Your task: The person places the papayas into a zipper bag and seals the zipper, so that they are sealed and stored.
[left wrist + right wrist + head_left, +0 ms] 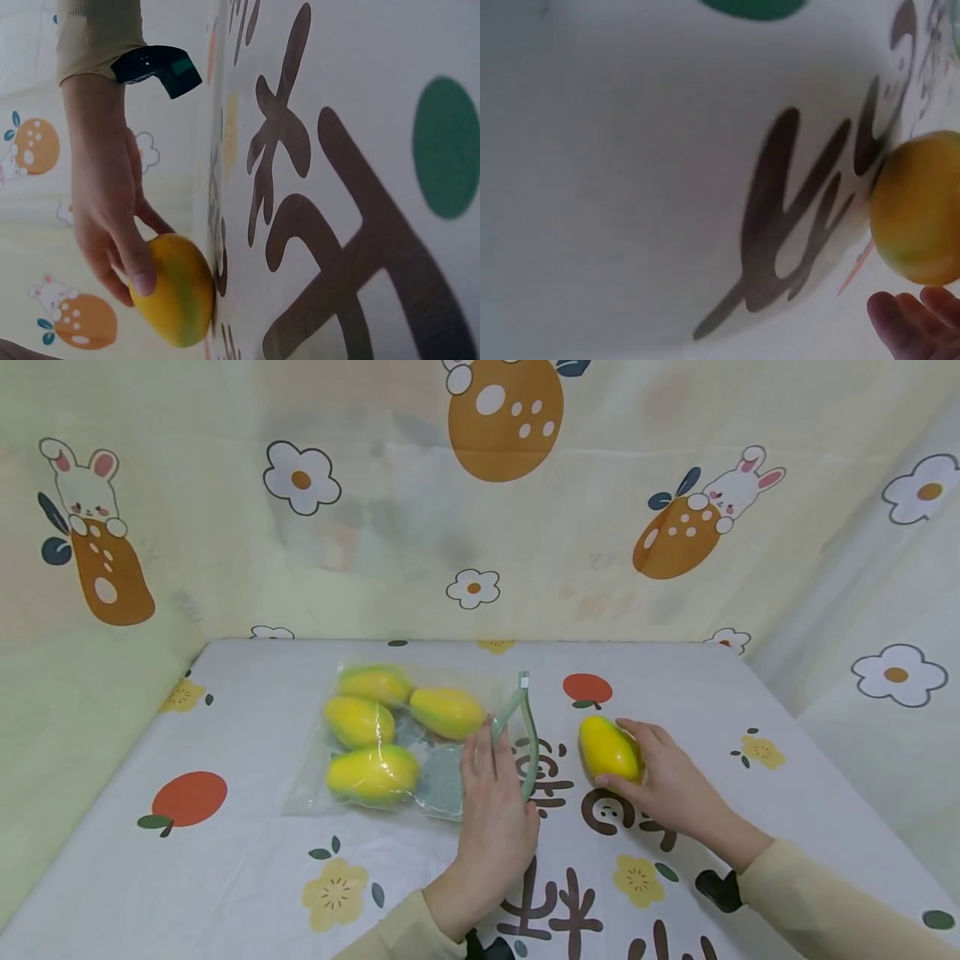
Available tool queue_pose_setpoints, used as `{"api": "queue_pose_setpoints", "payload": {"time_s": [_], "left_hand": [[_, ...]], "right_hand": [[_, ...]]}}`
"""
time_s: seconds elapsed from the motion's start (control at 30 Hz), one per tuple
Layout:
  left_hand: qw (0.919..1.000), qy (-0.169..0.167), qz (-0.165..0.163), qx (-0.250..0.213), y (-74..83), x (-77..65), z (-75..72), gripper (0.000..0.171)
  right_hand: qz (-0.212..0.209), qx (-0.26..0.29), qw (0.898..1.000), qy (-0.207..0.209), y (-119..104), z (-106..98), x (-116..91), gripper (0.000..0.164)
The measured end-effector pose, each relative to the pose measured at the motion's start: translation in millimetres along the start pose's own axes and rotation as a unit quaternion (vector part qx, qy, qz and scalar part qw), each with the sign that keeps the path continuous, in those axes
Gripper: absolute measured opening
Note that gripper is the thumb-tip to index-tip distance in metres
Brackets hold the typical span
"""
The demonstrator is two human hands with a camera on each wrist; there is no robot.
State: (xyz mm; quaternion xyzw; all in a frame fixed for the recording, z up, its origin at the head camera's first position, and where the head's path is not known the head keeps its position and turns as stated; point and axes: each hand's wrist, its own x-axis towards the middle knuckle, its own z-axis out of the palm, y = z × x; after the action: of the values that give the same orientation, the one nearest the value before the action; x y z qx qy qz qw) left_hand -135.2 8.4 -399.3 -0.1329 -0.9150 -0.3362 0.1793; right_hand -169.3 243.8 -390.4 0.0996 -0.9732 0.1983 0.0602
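Observation:
A yellow-green mango (606,748) lies on the cloth right of the bag. My right hand (667,777) holds it, thumb on the near side and fingers on the far side. The left wrist view shows the same mango (180,289) under the right hand (109,202). In the right wrist view, fingertips (911,319) appear beside the mango (922,210). A clear zip bag (435,777) lies flat with several mangoes (372,774) inside. Its green-edged mouth (531,735) gapes toward the right. My left hand (495,827) rests on the bag near that mouth, fingers fairly straight.
A white printed cloth (247,877) covers the table, with fruit, flower and brown lettering prints. Behind stands a pale curtain (375,543) with rabbit and flower prints, and it continues along both sides. Dark bands sit at both wrists.

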Motion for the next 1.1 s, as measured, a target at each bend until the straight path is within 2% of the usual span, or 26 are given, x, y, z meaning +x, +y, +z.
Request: {"api": "queue_pose_setpoints", "payload": {"time_s": [0.27,0.5,0.67,0.87,1.0,1.1], "left_hand": [[1.0,-0.001,0.0,0.002,-0.5,-0.1,0.1,0.088],[1.0,0.0,0.001,0.004,-0.6,-0.4,-0.2,0.088],[0.9999,0.002,0.006,0.01,-0.8,0.0,0.0,0.089],[0.9999,0.004,0.007,0.012,-0.6,-0.1,0.3,0.088],[0.9999,0.002,0.007,0.014,-0.4,-1.0,1.2,0.085],[0.9998,0.003,0.01,0.018,-0.1,-1.6,2.2,0.084]], "right_hand": [[0.02,0.004,1.0,-0.004,-1.3,8.8,1.8,0.085],[0.018,0.02,1.0,-0.004,0.6,4.6,-0.8,0.08],[-0.038,0.041,0.998,0.017,-0.6,-8.7,-2.3,0.074],[-0.115,0.051,0.991,0.039,-7.8,-21.2,0.4,0.07],[-0.15,0.049,0.987,0.025,-13.3,-21.4,3.5,0.071],[-0.171,0.064,0.983,0.0,-18.5,-18.7,5.7,0.069]]}}
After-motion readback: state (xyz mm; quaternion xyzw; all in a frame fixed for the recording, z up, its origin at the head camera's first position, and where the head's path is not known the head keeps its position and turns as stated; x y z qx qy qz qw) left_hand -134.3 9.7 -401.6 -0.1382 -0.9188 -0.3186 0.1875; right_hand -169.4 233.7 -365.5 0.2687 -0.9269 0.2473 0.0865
